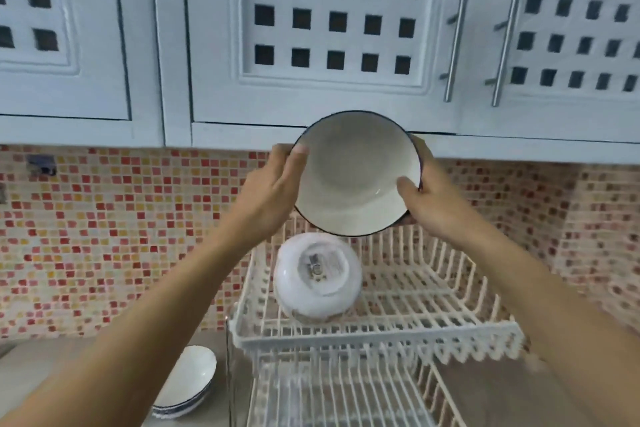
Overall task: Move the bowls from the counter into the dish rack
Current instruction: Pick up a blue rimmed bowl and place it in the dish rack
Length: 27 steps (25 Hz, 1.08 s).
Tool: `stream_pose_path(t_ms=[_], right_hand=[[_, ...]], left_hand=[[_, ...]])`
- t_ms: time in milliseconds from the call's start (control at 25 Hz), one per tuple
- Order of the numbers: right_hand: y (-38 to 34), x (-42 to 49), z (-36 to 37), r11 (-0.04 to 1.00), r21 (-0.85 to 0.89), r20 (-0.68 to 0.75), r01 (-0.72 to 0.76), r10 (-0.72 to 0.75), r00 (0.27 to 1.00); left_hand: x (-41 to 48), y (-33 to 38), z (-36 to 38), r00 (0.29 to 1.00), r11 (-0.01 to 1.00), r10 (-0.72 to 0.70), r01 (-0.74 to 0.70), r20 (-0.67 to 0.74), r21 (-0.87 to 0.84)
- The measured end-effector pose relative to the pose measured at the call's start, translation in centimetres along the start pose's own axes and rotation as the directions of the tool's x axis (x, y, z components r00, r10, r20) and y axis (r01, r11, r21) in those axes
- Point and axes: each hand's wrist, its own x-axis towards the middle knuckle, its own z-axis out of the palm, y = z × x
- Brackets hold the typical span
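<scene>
A white bowl with a dark rim [353, 177] is held in the air above the back of the white wire dish rack [381, 329], its inside tilted toward me. My left hand [273, 184] grips its left rim and my right hand [433, 198] grips its right rim, thumb inside. A second white bowl [317, 279] stands upside down on edge in the rack's upper tier, at the left. A stack of white bowls with blue stripes [187, 385] sits on the counter left of the rack, partly hidden by my left forearm.
White wall cabinets [329, 28] with metal bar handles [457, 38] hang just above and behind the held bowl. A red and yellow mosaic backsplash [104, 236] runs behind. The rack's lower tier [346, 399] shows below. Grey counter [519, 392] lies to the right.
</scene>
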Motion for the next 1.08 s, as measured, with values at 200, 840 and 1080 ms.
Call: stream_pose_path(t_ms=[200,840,1080], right_hand=[[7.0,-1.2,-6.9,0.901,-0.304,-0.002,0.310,-0.326,0.945],[19.5,1.0,-7.5,0.998,-0.058,0.547,-0.023,0.051,0.835],[21.5,1.6,-6.3,0.982,-0.181,0.689,-0.046,0.161,0.707]], left_hand=[[3.9,2.0,5.9,0.897,0.991,0.039,0.021,0.440,-0.131],[7.5,-0.7,15.5,0.773,0.929,-0.247,0.016,0.585,0.371],[7.5,-1.7,18.1,0.662,0.815,-0.399,-0.062,0.634,0.576]])
